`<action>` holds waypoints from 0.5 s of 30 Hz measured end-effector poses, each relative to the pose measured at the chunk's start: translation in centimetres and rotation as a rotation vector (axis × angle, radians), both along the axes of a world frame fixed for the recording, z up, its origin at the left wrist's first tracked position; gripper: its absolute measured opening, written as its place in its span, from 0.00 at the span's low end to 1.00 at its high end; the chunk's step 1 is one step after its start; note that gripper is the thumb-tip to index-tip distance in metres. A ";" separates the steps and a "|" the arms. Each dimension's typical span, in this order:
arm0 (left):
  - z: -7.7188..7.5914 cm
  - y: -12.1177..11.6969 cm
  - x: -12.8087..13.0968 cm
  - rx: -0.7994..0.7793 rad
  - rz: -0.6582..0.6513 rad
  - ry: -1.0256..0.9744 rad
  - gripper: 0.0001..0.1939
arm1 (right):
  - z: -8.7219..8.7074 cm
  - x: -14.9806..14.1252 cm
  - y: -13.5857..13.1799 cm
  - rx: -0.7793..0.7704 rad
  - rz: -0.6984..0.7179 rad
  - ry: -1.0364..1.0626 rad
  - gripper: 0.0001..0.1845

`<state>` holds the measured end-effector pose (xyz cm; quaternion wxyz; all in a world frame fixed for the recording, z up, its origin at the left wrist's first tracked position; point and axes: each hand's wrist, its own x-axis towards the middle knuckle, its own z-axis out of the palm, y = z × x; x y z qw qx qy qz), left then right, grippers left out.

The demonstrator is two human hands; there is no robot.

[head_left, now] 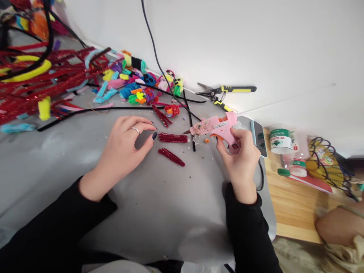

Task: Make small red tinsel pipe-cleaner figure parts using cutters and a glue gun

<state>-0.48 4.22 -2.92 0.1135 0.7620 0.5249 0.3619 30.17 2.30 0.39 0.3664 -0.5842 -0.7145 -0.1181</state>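
Observation:
My right hand (241, 159) grips a pink hot glue gun (224, 131) by its handle, a finger at the orange trigger. The gun's nozzle points left, at the right end of a dark red chenille-stem bundle (173, 137) lying on the grey table. At that bundle's left end is my left hand (125, 144), thumb and forefinger apart with nothing between them. Below it lies a second dark red chenille piece (171, 157), slanting. Another folded red piece (162, 115) rests above, beside a small orange-and-red coil (172, 110).
Loose red tinsel stems (65, 83) heap at the left. Small chenille dolls (167, 80) line the wall. Yellow-and-black wire strippers (222, 93) lie behind the glue gun. To the right are a phone (258, 138), a plastic bottle (298, 159) and another person's arm (341, 225).

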 end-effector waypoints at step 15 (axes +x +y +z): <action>0.0 0.0 0.1 0.006 -0.009 0.006 0.08 | -0.1 0.5 -0.1 -0.040 -0.054 -0.030 0.11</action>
